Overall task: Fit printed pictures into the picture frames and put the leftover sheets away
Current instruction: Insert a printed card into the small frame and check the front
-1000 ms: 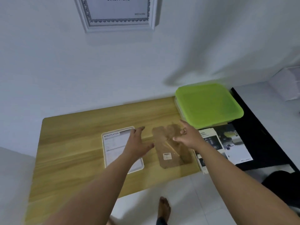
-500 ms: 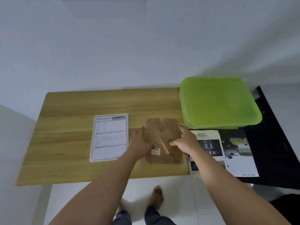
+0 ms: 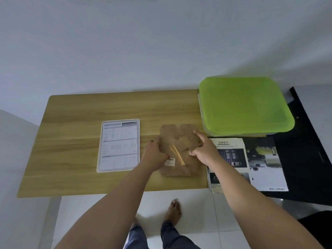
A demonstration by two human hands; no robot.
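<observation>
Both the left hand [image 3: 156, 154] and right hand [image 3: 203, 150] grip the brown frame backing [image 3: 177, 136] by its side edges, near the table [image 3: 71, 123] front edge, between the framed "SPECIFICATION" sheet [image 3: 119, 146] and the "SAFETY" sheet [image 3: 229, 154].

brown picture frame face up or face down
Face down: the picture frame shows its brown backing board and barcode sticker upward.

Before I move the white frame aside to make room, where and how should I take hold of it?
Probably by its two long side rims, coming down from above. The frame lies flat and face up on the table, with bare wood along both long sides, so fingers can hook under the raised rim there without pressing on the printed face.
</observation>
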